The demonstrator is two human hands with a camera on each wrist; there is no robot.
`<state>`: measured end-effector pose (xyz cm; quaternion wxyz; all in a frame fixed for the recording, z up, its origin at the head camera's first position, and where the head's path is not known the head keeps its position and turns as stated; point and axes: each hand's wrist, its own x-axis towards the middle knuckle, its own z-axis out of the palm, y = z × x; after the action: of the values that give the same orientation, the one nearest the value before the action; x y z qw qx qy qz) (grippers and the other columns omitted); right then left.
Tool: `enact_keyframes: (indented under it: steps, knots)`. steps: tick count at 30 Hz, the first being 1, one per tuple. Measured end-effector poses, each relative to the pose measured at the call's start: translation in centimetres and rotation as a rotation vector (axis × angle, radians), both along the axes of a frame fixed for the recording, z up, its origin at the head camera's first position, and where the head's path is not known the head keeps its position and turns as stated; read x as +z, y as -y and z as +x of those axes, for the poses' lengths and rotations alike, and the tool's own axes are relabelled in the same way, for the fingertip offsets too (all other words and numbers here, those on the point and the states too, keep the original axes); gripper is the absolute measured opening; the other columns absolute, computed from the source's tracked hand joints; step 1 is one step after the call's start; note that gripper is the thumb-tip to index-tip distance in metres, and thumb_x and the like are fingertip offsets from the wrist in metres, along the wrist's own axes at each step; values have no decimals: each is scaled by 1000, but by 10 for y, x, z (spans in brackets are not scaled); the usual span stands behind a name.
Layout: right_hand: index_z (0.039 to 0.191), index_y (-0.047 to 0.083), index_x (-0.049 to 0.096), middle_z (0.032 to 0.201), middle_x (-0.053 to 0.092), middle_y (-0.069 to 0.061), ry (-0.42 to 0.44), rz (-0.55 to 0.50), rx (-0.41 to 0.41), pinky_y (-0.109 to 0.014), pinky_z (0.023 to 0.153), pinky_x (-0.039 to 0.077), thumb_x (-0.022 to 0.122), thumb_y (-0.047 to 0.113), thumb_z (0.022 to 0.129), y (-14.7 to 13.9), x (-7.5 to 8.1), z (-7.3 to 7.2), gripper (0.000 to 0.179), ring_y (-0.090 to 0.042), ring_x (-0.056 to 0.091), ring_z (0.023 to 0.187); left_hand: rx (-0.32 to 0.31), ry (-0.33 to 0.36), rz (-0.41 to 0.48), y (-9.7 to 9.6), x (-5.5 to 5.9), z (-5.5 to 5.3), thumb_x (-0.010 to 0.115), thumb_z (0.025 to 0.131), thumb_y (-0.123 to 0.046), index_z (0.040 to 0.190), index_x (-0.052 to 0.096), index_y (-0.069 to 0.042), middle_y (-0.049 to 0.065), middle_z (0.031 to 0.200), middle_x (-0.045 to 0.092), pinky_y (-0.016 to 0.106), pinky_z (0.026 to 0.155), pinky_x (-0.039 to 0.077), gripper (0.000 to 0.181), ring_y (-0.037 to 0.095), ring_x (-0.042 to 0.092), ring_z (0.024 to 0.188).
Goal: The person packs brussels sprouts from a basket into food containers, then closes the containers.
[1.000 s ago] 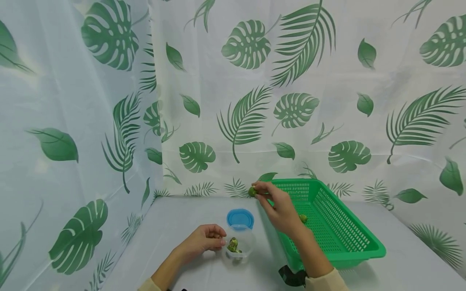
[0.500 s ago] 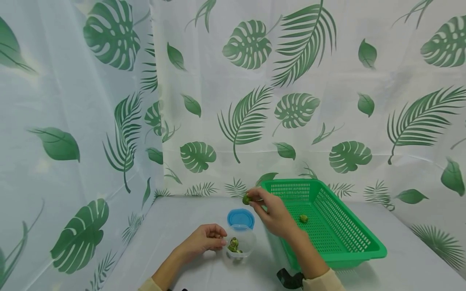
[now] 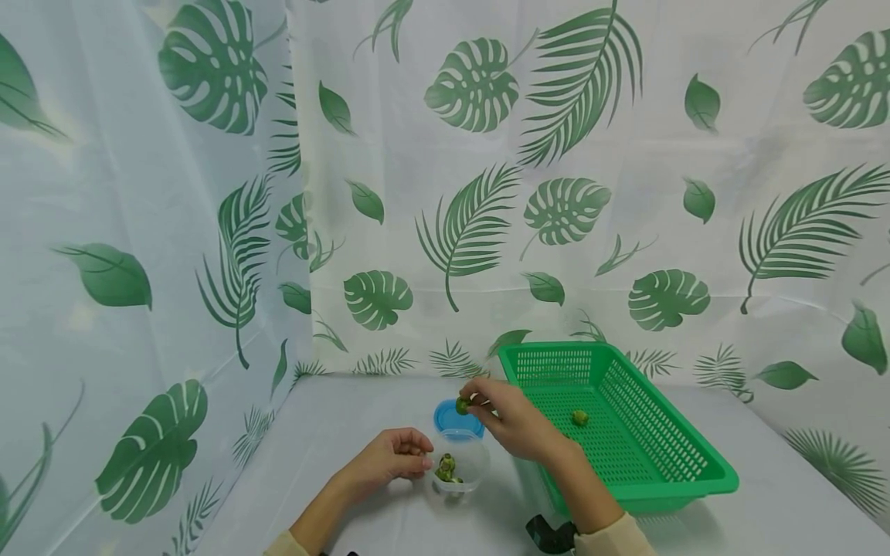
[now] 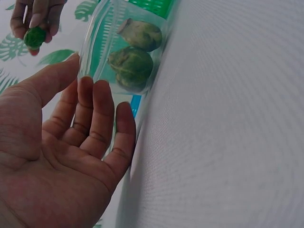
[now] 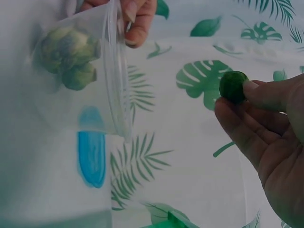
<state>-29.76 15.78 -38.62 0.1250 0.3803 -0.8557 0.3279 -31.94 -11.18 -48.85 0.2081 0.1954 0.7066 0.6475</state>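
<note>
My right hand (image 3: 513,417) pinches a green Brussels sprout (image 5: 232,87) between thumb and fingertips, held in the air over the blue lid (image 3: 448,418) in the head view. A clear plastic tub (image 3: 476,463) stands on the table in front of that lid. Inside the tub lie several Brussels sprouts (image 3: 446,466), gathered toward its left side. My left hand (image 3: 389,462) holds the tub at its left rim, thumb at the top edge and fingers against the outer wall (image 4: 102,109). Part of the lid sits hidden behind the tub and the right hand.
A large green mesh basket (image 3: 684,440) occupies the right of the table, with one Brussels sprout (image 3: 579,418) on its floor. The right forearm crosses its near left side. A leaf-printed curtain (image 3: 487,255) hangs behind and to the left.
My right hand has moved left and down from the basket's back left corner, carrying the sprout over the lid. The left hand and tub have stayed in place.
</note>
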Motion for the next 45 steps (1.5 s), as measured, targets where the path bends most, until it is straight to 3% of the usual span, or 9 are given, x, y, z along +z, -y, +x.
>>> enact_keyframes:
  steps: [11, 21, 30, 39, 45]
  knots:
    - [120, 9, 63, 114, 72, -5, 110, 85, 27, -30, 89, 59, 59, 2, 105, 1, -3, 2, 18, -18, 73, 106, 1, -3, 0, 1, -1, 0, 73, 97, -12, 122, 64, 8, -2, 88, 67, 28, 74, 56, 33, 11, 64, 82]
    - [117, 11, 64, 113, 73, -6, 149, 126, 74, -27, 85, 59, 59, 1, 104, 2, -6, 2, 17, -17, 74, 102, -1, 2, 1, 2, 0, 0, 73, 97, -14, 123, 63, 8, -2, 89, 68, 28, 76, 57, 35, 12, 65, 84]
    - [111, 12, 65, 106, 72, -2, 238, 212, 71, -25, 80, 57, 60, 2, 104, 4, -7, 4, 14, -6, 69, 93, -1, 0, -1, 2, 0, 0, 74, 96, -13, 122, 63, 8, -1, 89, 67, 28, 75, 56, 36, 12, 64, 83]
    - [110, 13, 67, 107, 71, 1, 280, 274, 63, -24, 80, 56, 60, 0, 103, 8, -12, 5, 16, -10, 70, 97, -14, 3, 2, 1, 1, 0, 73, 96, -13, 122, 63, 8, -1, 90, 68, 28, 75, 56, 35, 11, 64, 83]
    - [109, 14, 68, 104, 72, 2, 272, 309, 68, -24, 81, 56, 61, 2, 103, 11, -13, 6, 15, -6, 68, 96, -13, 6, 3, 1, 0, 0, 74, 96, -14, 122, 63, 8, -1, 90, 68, 28, 75, 57, 37, 11, 65, 83]
